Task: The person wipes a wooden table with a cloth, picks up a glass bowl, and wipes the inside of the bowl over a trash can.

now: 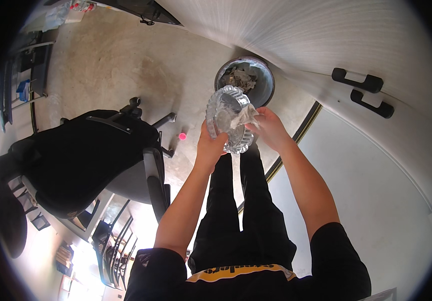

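A clear glass ashtray [222, 121] with a ridged rim is held up before me, tilted over the floor. My left hand [211, 145] grips its near left edge, the thumb lying on the rim. Pinched in the fingers of my right hand [272, 129] is a crumpled whitish tissue [244, 117], against the inner right side of the ashtray. Just beyond and below stands a round trash bin [267, 89] with crumpled waste inside. The ashtray overlaps the bin's near edge in view.
A black office chair [85, 155] stands at the left, its wheeled base reaching toward the middle. A small pink round object [183, 136] lies on the floor. At the right rises a pale cabinet or door panel with two black handles [357, 80]. Shelving [30, 75] lines the far left.
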Available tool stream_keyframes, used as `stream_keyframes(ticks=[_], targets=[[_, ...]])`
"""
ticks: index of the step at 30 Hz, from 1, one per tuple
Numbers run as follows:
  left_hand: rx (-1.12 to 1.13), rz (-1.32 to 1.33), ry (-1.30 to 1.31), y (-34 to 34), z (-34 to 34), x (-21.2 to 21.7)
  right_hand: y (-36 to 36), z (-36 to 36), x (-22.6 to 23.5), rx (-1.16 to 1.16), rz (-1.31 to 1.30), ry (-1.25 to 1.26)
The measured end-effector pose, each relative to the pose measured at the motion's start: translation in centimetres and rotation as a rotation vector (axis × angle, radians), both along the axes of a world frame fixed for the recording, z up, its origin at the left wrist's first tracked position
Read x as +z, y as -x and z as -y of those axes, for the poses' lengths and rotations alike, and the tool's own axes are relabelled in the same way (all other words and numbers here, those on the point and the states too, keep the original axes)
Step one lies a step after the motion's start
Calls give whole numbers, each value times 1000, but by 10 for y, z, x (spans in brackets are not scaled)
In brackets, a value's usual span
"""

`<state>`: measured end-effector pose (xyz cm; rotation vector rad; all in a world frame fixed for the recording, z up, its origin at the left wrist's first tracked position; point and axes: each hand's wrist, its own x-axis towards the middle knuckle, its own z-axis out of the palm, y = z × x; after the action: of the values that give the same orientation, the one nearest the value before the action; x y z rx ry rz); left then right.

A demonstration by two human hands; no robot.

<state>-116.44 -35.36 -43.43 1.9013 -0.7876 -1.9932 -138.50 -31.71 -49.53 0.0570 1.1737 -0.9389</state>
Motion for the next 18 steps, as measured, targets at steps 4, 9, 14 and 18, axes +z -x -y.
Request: stream_keyframes(ticks=[4, 9, 14, 18], targets=[[25, -62, -78, 6, 0, 5, -24, 9, -2, 104, -475, 84], [30, -92, -72, 10, 0, 12, -31, 2, -1, 678, -1355, 588], [-3, -59, -40, 8, 4, 15, -20, -9, 5, 1051, -1405, 644], [20, -68, -22, 5, -4, 8, -18, -4, 10, 1282, -1409, 682]])
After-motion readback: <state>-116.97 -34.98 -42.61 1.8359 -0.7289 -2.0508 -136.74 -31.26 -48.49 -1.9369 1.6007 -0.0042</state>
